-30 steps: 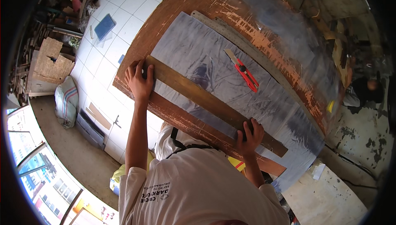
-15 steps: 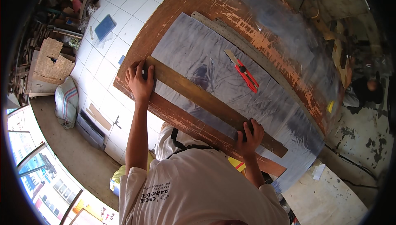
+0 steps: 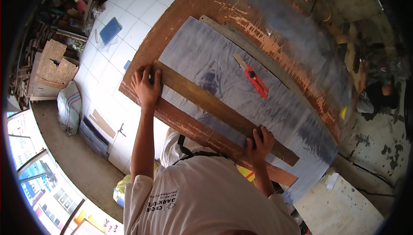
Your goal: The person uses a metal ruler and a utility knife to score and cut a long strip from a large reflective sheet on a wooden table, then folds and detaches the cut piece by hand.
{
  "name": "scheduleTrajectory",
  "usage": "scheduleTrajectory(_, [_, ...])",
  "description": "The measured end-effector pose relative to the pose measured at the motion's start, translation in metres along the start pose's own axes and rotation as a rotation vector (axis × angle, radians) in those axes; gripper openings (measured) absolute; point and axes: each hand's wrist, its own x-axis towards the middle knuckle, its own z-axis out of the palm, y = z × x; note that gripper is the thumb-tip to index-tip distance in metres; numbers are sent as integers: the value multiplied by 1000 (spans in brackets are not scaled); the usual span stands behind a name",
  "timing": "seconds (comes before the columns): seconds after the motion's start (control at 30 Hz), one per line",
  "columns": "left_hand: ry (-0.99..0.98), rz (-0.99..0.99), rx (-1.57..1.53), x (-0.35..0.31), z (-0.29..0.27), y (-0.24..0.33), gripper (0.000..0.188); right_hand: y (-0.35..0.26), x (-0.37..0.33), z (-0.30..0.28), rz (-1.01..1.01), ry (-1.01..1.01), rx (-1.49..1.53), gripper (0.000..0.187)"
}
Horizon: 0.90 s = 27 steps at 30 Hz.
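Observation:
A long, flat brown straightedge point(image 3: 204, 96) lies slantwise across a glossy bluish-grey sheet point(image 3: 189, 47). At its far left end my left hand point(image 3: 146, 84) is closed on it, thumb and fingers over the end. Near its lower right end my right hand point(image 3: 260, 143) grips it, with thumb and fingers spanning its width. On the sheet, beyond the straightedge, rests a red utility knife point(image 3: 257, 82) with its blade out, touched by neither hand. A long grey metal ruler point(image 3: 245, 41) runs along the sheet's far edge.
The sheet lies on a worn brown board point(image 3: 161, 28) with peeling patches. White floor tiles point(image 3: 144, 4) show at the left, with a blue flat piece point(image 3: 110, 30) on them. A white sack point(image 3: 69, 108) and scrap wood stand further left. Another person point(image 3: 378, 95) is at the far right.

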Motion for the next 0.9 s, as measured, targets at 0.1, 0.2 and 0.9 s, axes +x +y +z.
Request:
scheduleTrajectory(0.1, [22, 15, 7, -4, 0, -3, 39, 0, -2, 0, -19, 18, 1, 41])
scheduleTrajectory(0.2, [6, 14, -25, -6, 4, -3, 40, 1, -5, 3, -43, 26, -16, 42])
scheduleTrajectory(0.9, [64, 176, 65, 3, 27, -52, 47, 2, -22, -18, 100, 142, -22, 42])
